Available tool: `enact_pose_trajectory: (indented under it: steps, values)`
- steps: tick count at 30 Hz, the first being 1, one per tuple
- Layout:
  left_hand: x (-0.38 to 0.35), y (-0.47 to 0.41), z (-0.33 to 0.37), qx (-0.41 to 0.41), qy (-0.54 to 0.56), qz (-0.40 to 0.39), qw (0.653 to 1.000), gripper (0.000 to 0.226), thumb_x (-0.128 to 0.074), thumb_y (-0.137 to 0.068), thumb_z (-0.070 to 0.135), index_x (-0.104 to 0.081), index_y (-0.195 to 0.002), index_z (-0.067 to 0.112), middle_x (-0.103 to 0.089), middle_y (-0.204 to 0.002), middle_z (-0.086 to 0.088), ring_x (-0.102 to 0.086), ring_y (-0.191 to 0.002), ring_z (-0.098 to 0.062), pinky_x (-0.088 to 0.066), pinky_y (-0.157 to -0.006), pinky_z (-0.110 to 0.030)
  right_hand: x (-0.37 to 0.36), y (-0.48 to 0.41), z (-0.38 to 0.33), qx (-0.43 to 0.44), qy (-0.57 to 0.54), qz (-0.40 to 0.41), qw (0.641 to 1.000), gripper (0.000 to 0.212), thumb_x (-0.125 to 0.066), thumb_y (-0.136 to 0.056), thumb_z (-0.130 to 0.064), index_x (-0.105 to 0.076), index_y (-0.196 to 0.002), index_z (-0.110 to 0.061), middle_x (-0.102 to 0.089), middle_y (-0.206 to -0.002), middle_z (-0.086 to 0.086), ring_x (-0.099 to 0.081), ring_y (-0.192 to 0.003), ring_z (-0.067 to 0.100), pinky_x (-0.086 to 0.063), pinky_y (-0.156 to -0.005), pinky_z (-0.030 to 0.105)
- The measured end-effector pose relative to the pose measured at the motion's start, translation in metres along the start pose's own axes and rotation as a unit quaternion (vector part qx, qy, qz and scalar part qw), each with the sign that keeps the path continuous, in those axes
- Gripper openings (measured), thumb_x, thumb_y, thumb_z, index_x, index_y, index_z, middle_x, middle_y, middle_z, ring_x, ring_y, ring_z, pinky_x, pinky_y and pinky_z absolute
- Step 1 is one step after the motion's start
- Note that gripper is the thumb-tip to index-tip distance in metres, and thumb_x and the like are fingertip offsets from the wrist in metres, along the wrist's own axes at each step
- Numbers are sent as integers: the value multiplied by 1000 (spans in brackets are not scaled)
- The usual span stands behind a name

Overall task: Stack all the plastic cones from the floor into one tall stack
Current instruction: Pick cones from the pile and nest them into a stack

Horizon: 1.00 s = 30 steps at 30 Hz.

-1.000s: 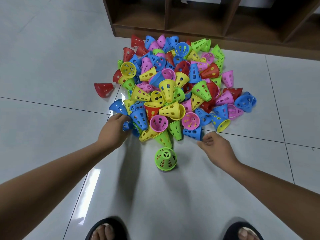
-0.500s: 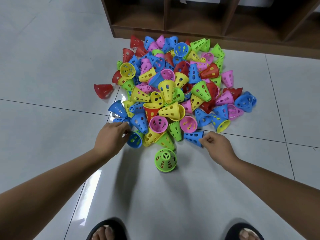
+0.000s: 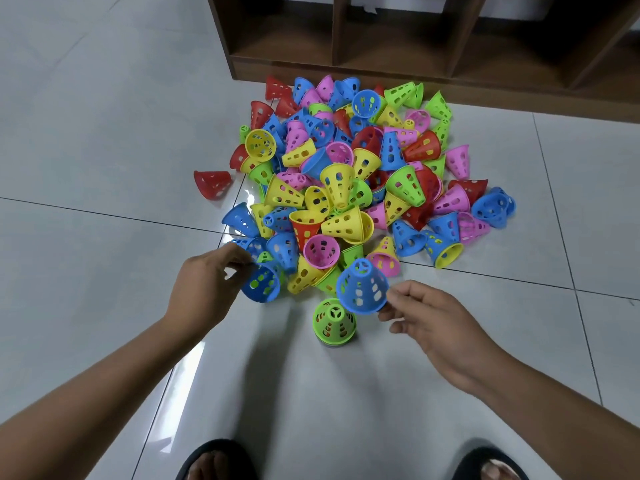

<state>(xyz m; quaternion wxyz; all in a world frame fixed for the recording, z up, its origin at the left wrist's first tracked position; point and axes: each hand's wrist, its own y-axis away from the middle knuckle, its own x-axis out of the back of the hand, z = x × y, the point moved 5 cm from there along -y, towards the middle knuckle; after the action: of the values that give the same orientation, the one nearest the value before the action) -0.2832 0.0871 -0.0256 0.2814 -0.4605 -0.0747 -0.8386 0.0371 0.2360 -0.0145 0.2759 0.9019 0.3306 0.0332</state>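
Our right fingers [image 3: 403,293] pinch the wide rim of a blue plastic cone with holes [image 3: 362,284]. Our right hand [image 3: 440,336] holds it up off the ground with its small end on top. Our left fingers [image 3: 239,252] are curled, and with the thumb they pinch the rim of a second blue plastic cone [image 3: 261,285]. It lies on its side at the near edge of the heap, with its open end facing us, just beside our left hand [image 3: 202,289].

We stand on a floor of pale grey tiles [image 3: 104,133]. It is shiny, with thin dark lines between the tiles and a bright patch of light near our left arm. At the far side, a dark brown wooden shelf [image 3: 398,36] with open boxes sits on the floor.

A big pile of plastic cones [image 3: 346,174] lies between us and the shelf. They are red, blue, pink, yellow and green, all with holes, and they lie every which way, many on top of others. One red plastic cone [image 3: 212,183] lies on its side, apart from the pile on the left.

A green plastic cone with holes [image 3: 334,320] stands upright on the floor, on our side of the pile, between our two hands. The blue cone in our right hand covers a bit of its top right edge. Under it we see the rim of another cone, but we cannot tell how many are there.

Our toes in dark sandals [image 3: 214,459] peek in at the bottom.
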Motion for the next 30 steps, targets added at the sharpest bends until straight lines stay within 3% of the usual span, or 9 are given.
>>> enact_pose_trajectory:
  steps: [2, 4, 7, 11, 14, 19, 24, 27, 30]
  values:
    - [9, 1, 13, 8, 38, 12, 999, 17, -87, -89, 17, -73, -94, 25, -76, -85, 13, -70, -75, 2, -55, -69, -18, -13, 7, -1, -14, -4, -32, 999, 15, -60, -104, -14, -69, -100, -3, -72, -93, 9, -67, -89, 17, -49, -80, 34]
    - [17, 2, 26, 36, 89, 22, 995, 14, -87, -89, 23, -74, -90, 25, -76, -84, 11, -70, -78, -3, -50, -64, -14, -20, 9, 2, -23, 13, -47, 999, 15, -61, -103, -14, -69, -100, -2, -74, -93, 7, -68, -89, 15, -49, -78, 33]
    - [24, 5, 47, 55, 165, 20, 984, 13, -85, -91, 24, -73, -88, 26, -74, -86, 5, -67, -80, -15, -52, -62, -27, -23, 6, 11, -38, 60, -35, 997, 14, -64, -103, -15, -71, -97, -5, -75, -90, 4, -68, -88, 15, -51, -76, 31]
    - [29, 16, 83, -2, 185, 34, 982, 15, -83, -93, 17, -70, -92, 26, -70, -90, 4, -66, -83, -22, -54, -66, -42, -23, 1, 25, -71, 95, -25, 993, 14, -65, -103, -17, -72, -92, -10, -75, -84, 1, -66, -83, 15, -50, -74, 32]
    - [30, 24, 106, -66, 160, 55, 983, 15, -82, -94, 13, -69, -93, 20, -65, -89, 6, -64, -81, -22, -52, -62, -40, -26, -1, 30, -75, 110, -29, 991, 15, -66, -102, -18, -72, -89, -12, -76, -84, 0, -67, -81, 14, -51, -74, 32]
    - [28, 23, 117, -100, 177, 71, 977, 12, -79, -97, 17, -68, -93, 16, -63, -90, 4, -64, -80, -22, -52, -61, -40, -30, -2, 34, -86, 141, -21, 986, 18, -66, -102, -21, -70, -86, -16, -77, -88, 2, -68, -80, 11, -52, -73, 31]
    - [17, 31, 116, -129, 157, 47, 978, 15, -81, -95, 9, -67, -93, 16, -60, -89, 3, -62, -78, -19, -52, -60, -40, -17, -3, 25, -34, 165, 93, 981, 18, -63, -102, -32, -67, -95, -16, -67, -84, -2, -62, -78, 14, -48, -72, 31]
    - [12, 38, 119, -167, 136, 37, 976, 10, -76, -97, 13, -67, -94, 15, -61, -94, 6, -59, -80, -14, -53, -61, -35, -26, -1, 11, -35, 58, 41, 997, 38, -57, -106, -43, -70, -105, -7, -68, -82, 7, -60, -74, 20, -45, -66, 32]
    - [4, 46, 125, -221, 114, 13, 969, 9, -74, -96, 10, -67, -99, 14, -62, -102, 6, -61, -86, -15, -55, -64, -33, -41, 5, -2, -63, 21, -58, 996, 51, -52, -104, -53, -72, -118, -8, -75, -98, 21, -68, -81, 25, -49, -71, 37]
